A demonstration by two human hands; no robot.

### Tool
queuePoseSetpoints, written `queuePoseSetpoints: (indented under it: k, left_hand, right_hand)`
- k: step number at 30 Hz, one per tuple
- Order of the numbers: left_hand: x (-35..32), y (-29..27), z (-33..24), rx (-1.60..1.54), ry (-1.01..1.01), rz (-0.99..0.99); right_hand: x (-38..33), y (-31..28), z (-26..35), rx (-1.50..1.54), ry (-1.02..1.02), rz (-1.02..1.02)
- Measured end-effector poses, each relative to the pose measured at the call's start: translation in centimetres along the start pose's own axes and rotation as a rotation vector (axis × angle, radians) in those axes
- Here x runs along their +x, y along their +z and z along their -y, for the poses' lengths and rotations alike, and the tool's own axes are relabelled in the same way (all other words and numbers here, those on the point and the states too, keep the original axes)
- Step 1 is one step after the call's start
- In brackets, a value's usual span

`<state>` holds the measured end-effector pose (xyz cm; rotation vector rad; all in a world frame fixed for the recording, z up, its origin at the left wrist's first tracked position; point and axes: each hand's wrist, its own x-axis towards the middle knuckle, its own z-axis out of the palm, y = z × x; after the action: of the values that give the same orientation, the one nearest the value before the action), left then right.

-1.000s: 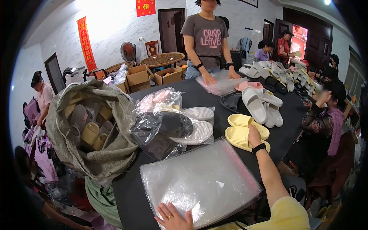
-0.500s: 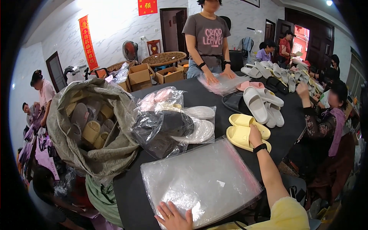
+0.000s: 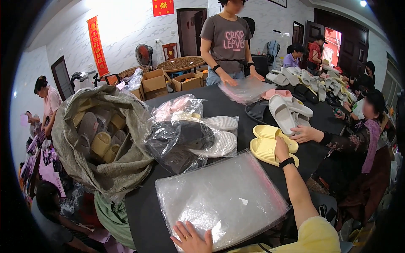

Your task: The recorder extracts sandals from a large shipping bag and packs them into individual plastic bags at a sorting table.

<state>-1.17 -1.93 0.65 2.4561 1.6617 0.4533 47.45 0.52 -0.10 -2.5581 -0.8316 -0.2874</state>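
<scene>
**Hands on bag stack and yellow slippers at black surface**

Black surface (image 3: 236, 107) runs from near edge away to far end, crowded. Big grey-green sack (image 3: 105, 164) at left edge, mouth open, stuffed with slippers in tan, grey and yellow. Stack of clear plastic bags (image 3: 221, 198) lies flat at near edge, pink strip along its right side. Just beyond it, mid-surface, a heap of bagged slippers (image 3: 190, 135): dark pairs, white pairs, pink ones behind. Pair of yellow slippers (image 3: 270, 141) right of that heap, side by side near right edge, soles down. More loose slippers (image 3: 291, 109), white, pink and black, toward far right end.

Left hand (image 3: 192, 238) flat on near edge of the bag stack, fingers spread, palm down, ring on one finger, nothing gripped. Right hand (image 3: 282, 145) reaches out, black watch at wrist, fingers curled down over the nearer yellow slipper, touching it; cannot tell if it has closed on it.

Another person's hand (image 3: 306, 134) rests at the toe end of the yellow pair, from right edge. Standing person in grey t-shirt (image 3: 228, 40) at far end, both hands on another clear bag pile (image 3: 247, 88). Cardboard boxes (image 3: 168, 82) behind far left corner.
</scene>
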Motion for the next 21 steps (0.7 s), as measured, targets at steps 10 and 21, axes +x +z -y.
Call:
queuePoseSetpoints:
  k: [10,21]
  left_hand:
    - [-0.2,-0.1,0.0,-0.028,0.008,0.000]
    - [0.0,-0.3,-0.1,-0.053,0.010,-0.007]
  right_hand:
    - [-0.2,0.0,-0.2,0.013,-0.005,-0.006]
    - [-0.4,-0.8,0.3,-0.008,-0.014,-0.007]
